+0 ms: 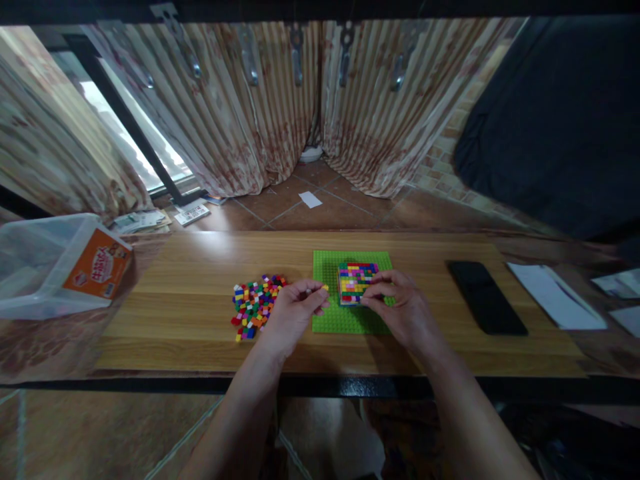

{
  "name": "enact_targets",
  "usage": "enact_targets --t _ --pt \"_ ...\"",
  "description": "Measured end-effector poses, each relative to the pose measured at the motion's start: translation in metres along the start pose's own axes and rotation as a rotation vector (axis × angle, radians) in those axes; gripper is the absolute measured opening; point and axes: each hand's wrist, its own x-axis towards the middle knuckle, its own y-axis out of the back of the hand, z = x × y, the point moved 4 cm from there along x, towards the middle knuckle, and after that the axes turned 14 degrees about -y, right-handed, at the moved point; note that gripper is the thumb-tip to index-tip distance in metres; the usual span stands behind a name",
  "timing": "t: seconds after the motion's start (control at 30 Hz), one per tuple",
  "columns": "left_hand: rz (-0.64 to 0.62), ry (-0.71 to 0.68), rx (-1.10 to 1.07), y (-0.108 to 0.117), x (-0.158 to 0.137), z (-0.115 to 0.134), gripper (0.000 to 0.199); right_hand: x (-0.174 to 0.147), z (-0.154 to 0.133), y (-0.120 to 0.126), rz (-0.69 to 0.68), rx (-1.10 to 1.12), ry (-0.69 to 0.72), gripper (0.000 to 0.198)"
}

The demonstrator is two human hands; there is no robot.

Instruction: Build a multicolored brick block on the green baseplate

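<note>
My left hand [296, 308] is closed in a pinch on a small yellow toy brick [325, 288], left of the block and above the baseplate's left edge. A many-coloured block of toy bricks [356, 283] stands on the green studded baseplate [327, 323]. At the block's right front corner my right hand [400, 305] has its thumb and fingers bent together, touching or just over the top bricks. Whether a small brick sits between those fingertips is hidden. A pile of loose coloured bricks [255, 303] lies beside my left hand, partly covered by it.
The wooden tabletop [165, 320] carries a black phone [485, 297] on the right, with white paper [555, 297] beyond it. At the far left stands a clear plastic bin [45, 267] with an orange label. Curtains hang behind the table.
</note>
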Motion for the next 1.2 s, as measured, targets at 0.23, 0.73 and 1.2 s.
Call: enact_targets --t 0.23,0.73,1.2 --pt "-0.005 0.001 0.017 -0.003 0.000 -0.004 0.023 -0.001 0.000 -0.001 0.010 0.010 -0.016 0.011" --pt "-0.128 0.102 -0.086 -0.022 -0.008 -0.009 0.023 -0.009 -0.027 -0.005 -0.137 0.181 0.070 0.017" --pt "-0.064 0.144 -0.178 -0.017 -0.007 -0.008 0.022 -0.004 0.002 0.023 -0.049 0.152 -0.031 0.011"
